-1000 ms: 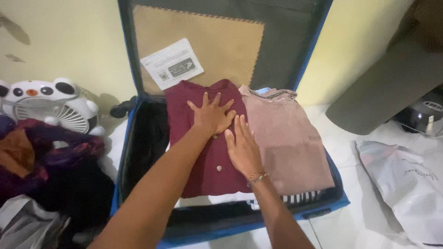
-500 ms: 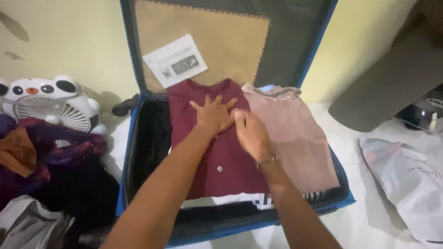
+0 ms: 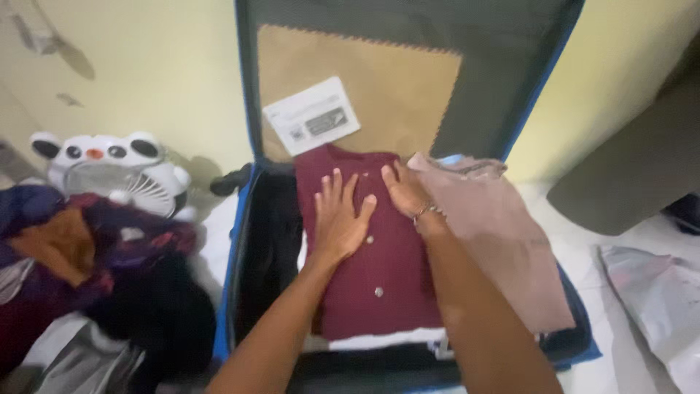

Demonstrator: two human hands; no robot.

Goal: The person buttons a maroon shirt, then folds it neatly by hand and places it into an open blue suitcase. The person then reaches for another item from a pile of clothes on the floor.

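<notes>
Pressing flat — both hands, left [image 3: 339,222] and right [image 3: 405,191], grips open, are laid on the maroon shirt [image 3: 383,270] in the suitcase [image 3: 240,241].

Two bare forearms come in from the bottom edge, with no sleeves showing on either as far as the frame reaches. The left hand [image 3: 339,219] wears nothing: no ring, watch or glove can be made out on it. The right hand [image 3: 405,191] is also ungloved, and at its wrist sits a thin bracelet [image 3: 424,212], a slim band with a pale metallic glint. The fingernails are short and unpainted where they can be seen.
</notes>
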